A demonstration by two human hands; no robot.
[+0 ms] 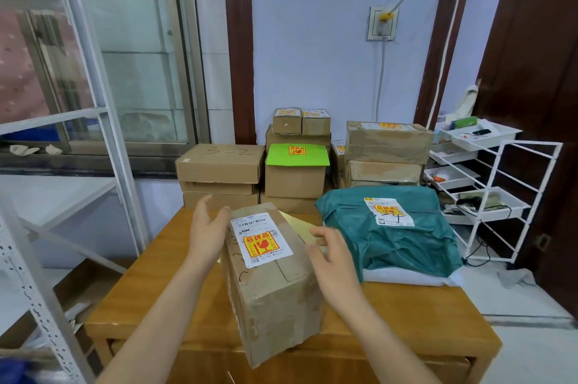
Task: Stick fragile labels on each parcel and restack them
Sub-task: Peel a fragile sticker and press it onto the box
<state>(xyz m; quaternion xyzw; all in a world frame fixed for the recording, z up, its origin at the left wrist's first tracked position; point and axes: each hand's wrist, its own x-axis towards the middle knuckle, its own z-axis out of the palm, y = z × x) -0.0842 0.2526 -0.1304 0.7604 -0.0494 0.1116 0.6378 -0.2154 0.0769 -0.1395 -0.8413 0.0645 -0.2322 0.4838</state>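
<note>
A taped cardboard parcel (pixel 272 283) lies on the wooden table (pixel 406 318), with a yellow-and-red fragile label (pixel 261 243) stuck on its white shipping slip. My left hand (pixel 208 233) is open against the parcel's left side. My right hand (pixel 328 254) hovers open at its right side, fingers loosely bent. A green plastic mailer (pixel 397 243) with its own fragile label (pixel 389 210) lies to the right on the table. Behind the table stand stacked boxes, several labelled, one with a green top (pixel 297 154).
An unlabelled box marked 3-2 (pixel 220 163) tops the left stack. A white wire rack with trays (pixel 488 183) stands at the right, metal shelving (pixel 47 305) at the left. A yellowish sheet (pixel 301 229) lies on the table behind the parcel.
</note>
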